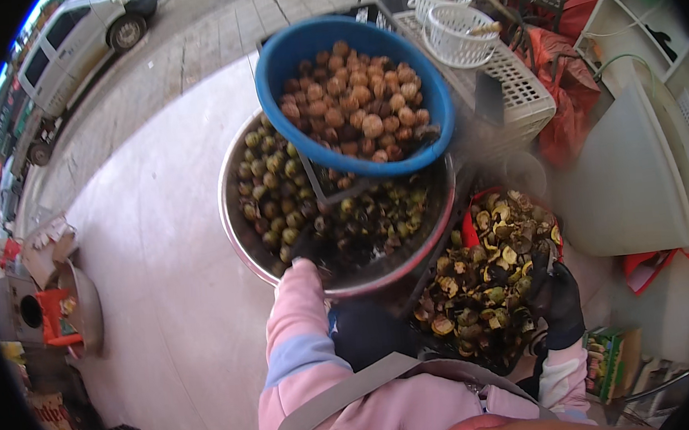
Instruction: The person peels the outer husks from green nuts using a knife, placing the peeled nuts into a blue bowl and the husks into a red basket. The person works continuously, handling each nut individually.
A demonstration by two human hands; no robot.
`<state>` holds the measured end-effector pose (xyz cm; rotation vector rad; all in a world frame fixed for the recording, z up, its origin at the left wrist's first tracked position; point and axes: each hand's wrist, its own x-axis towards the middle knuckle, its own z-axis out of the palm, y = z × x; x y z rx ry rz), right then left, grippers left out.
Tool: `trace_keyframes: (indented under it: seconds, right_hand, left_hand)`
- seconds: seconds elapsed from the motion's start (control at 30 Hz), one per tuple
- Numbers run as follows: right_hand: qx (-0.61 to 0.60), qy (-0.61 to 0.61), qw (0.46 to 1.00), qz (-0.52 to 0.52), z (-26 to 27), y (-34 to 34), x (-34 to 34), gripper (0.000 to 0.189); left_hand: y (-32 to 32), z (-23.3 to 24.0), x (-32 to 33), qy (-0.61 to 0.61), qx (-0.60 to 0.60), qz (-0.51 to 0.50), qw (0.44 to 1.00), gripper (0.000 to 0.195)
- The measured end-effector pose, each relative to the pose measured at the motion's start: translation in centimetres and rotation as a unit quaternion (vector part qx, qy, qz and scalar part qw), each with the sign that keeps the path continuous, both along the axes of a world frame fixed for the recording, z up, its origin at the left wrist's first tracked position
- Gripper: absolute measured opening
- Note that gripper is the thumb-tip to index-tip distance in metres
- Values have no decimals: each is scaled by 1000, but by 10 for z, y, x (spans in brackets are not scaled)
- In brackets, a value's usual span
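My left hand [314,245], in a dark glove, reaches into a wide metal basin [243,248] among green-husked walnuts [271,181]; its fingers blur into the dark contents. At the right, my black-gloved right hand [554,298] rests against a heap of split green and brown husks [479,283] in a dark container. Whether its fingers hold anything is hidden. A blue plastic basin [448,126] of brown shelled-out walnuts [358,94] sits over the far part of the metal basin, above a grey crate edge [324,198]. Part of a red container [470,228] shows among the husks.
White plastic baskets [461,36] stand on a perforated white crate [517,86] at the back right. A large pale tub [630,178] leans at the right, near a green box [603,358]. Another metal bowl [88,311] is at the left. A van [72,48] stands on the street.
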<state>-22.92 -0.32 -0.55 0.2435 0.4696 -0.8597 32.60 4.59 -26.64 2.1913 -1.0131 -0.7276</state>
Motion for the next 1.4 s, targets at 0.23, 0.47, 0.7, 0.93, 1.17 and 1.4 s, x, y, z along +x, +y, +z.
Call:
trace_keyframes:
  seconds: [0.23, 0.47, 0.7, 0.93, 1.17, 1.4]
  right_hand:
    - [-151, 180, 972, 32, 54, 38, 11, 36]
    - [-513, 645, 563, 51, 55, 70, 29, 21]
    - [-601, 783, 107, -123, 72, 102, 36, 20]
    - [-557, 791, 231, -105, 32, 93, 40, 20]
    - [-553, 768, 323, -18, 36, 96, 41, 16]
    - [-517, 769, 372, -56, 21, 79, 30, 14]
  left_hand:
    - [5, 264, -113, 716, -23, -30, 697, 29]
    - [-26, 311, -206, 272, -214, -418, 840, 39]
    - [-27, 331, -307, 812, 117, -338, 460, 44]
    - [-15, 297, -362, 243, -282, -503, 780, 37]
    - [-3, 304, -362, -55, -277, -501, 818, 48]
    - [-16, 324, -353, -73, -259, -504, 820, 54]
